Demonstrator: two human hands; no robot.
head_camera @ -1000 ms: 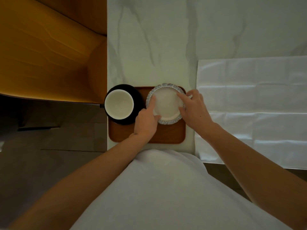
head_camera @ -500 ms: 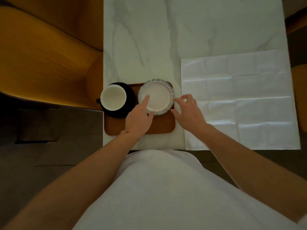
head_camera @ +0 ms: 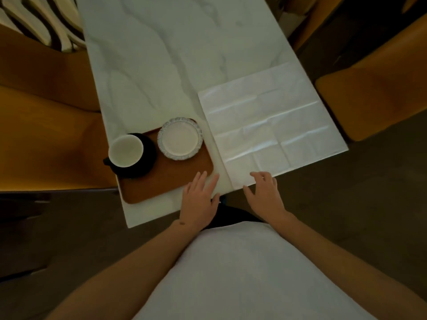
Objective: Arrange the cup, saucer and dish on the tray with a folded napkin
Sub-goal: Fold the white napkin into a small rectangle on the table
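Note:
A brown wooden tray (head_camera: 175,181) lies at the near left of the marble table. On its left stands a white cup (head_camera: 126,150) on a black saucer (head_camera: 147,158). A small white dish (head_camera: 180,139) with a scalloped rim sits on the tray's far right part. A large white napkin (head_camera: 270,125) lies unfolded and flat on the table to the right of the tray. My left hand (head_camera: 201,202) is open, fingers spread, at the table's near edge between tray and napkin. My right hand (head_camera: 265,195) is open, its fingertips at the napkin's near corner.
The white marble table (head_camera: 161,61) extends far ahead. Orange-brown chairs stand on the left (head_camera: 46,135) and on the right (head_camera: 381,93). A striped cushion (head_camera: 46,21) shows at the top left. My white shirt fills the lower part of the view.
Both hands have let go of the dish and drawn back to the table's near edge. My right hand has moved to the napkin's near corner. The camera view has tilted.

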